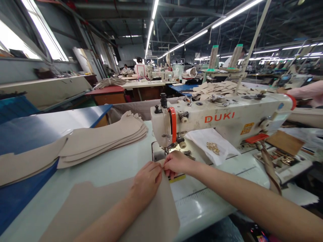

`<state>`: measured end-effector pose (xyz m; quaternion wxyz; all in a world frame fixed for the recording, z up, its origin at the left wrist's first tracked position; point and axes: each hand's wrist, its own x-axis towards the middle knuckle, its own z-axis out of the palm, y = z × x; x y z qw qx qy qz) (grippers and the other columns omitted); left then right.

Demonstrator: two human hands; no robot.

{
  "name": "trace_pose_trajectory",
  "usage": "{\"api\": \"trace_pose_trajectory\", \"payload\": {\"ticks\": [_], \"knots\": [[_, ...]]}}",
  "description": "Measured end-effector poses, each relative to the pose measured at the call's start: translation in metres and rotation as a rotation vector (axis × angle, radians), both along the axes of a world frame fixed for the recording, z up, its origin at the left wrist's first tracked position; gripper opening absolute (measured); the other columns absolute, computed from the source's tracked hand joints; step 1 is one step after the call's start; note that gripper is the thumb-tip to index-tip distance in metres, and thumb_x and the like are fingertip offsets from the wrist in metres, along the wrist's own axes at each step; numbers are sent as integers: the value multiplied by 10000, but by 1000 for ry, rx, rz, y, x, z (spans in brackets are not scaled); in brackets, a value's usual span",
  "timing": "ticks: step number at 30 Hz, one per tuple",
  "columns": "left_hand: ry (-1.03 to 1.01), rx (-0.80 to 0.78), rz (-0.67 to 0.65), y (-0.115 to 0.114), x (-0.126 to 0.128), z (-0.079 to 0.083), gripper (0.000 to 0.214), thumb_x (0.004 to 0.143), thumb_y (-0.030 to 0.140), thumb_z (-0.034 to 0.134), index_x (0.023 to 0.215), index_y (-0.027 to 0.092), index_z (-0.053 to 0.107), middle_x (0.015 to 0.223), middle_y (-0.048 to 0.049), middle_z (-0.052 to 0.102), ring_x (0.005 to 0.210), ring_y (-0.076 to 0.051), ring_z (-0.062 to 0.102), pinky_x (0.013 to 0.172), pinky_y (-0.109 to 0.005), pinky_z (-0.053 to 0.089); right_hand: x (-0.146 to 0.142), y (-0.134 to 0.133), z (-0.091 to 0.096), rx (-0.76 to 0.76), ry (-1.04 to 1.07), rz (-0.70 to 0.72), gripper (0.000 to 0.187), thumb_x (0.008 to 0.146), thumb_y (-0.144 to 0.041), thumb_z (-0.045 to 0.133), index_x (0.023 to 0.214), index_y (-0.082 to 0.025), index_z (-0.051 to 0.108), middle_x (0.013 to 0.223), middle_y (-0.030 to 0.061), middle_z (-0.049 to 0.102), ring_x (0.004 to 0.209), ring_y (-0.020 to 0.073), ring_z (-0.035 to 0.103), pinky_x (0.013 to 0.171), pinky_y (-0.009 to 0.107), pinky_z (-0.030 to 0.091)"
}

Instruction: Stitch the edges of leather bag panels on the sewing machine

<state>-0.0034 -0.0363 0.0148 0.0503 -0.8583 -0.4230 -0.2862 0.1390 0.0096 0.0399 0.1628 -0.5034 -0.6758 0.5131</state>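
A large beige fabric panel lies on the pale sewing table, its upper corner beneath the head of a white sewing machine marked DUKI. My left hand rests on the panel with curled fingers, gripping its edge close to the needle area. Just right of it, my right hand pinches at the same edge, thumb and fingertips together. The two hands nearly meet. My fingers hide most of the spot they hold, and the needle tip is hidden too.
Stacked beige panels lie to the left, partly over a blue table. Gold-coloured metal pieces sit on a white sheet against the machine. A tray of small hardware stands at right. A person's pink sleeve shows far right.
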Motion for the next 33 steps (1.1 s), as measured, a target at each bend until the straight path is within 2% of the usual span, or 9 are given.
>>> {"api": "trace_pose_trajectory", "payload": {"ticks": [3,6,9,12,14,19,28,33], "knots": [[1,4,-2,1,0,-2,220,827,113,403,682,181,553,710,-32,631,692,-165,572,661,-290,508,4,-2,-3,58,-75,32,227,690,-64,496,497,-177,536,451,-20,579,405,141,569,427,228,450],[-9,-16,0,1,-1,-3,186,810,102,430,694,174,556,714,-36,634,696,-170,572,667,-295,506,15,-8,-6,249,-131,12,148,742,-126,513,658,-172,625,633,32,649,628,192,627,613,291,465],[-28,-40,5,1,-2,-3,158,793,92,453,721,176,566,734,-34,641,722,-177,582,679,-299,502,30,-15,-14,532,-162,72,135,799,-170,530,817,-190,662,842,57,662,859,210,584,781,320,408],[-61,-59,9,0,-2,-2,152,794,94,462,723,178,567,740,-29,644,728,-176,586,685,-301,499,39,-19,-25,896,-212,237,153,846,-173,511,870,-201,660,839,39,636,842,178,530,772,282,387],[-79,-68,11,0,-2,-2,156,807,109,461,721,180,571,738,-28,644,720,-174,583,684,-304,499,42,-21,-29,1030,-272,301,156,865,-177,496,868,-196,651,809,34,616,814,176,499,748,277,383],[-98,-87,9,0,-1,-2,166,819,121,454,737,180,585,755,-33,648,728,-171,580,696,-308,500,40,-22,-28,1103,-382,371,139,869,-164,493,830,-185,625,779,34,580,787,179,465,716,279,379],[-84,-98,5,1,-1,-1,178,826,133,440,732,186,581,747,-33,639,731,-165,578,693,-299,498,45,-20,-27,1138,-366,445,148,889,-171,481,928,-168,623,815,43,583,809,177,476,751,289,398],[-57,-87,-3,1,-2,-3,175,827,125,436,732,181,572,754,-37,636,740,-166,573,704,-300,498,63,-30,-18,1211,-350,628,166,914,-193,460,981,-149,606,910,52,610,888,177,487,811,301,404]]}}
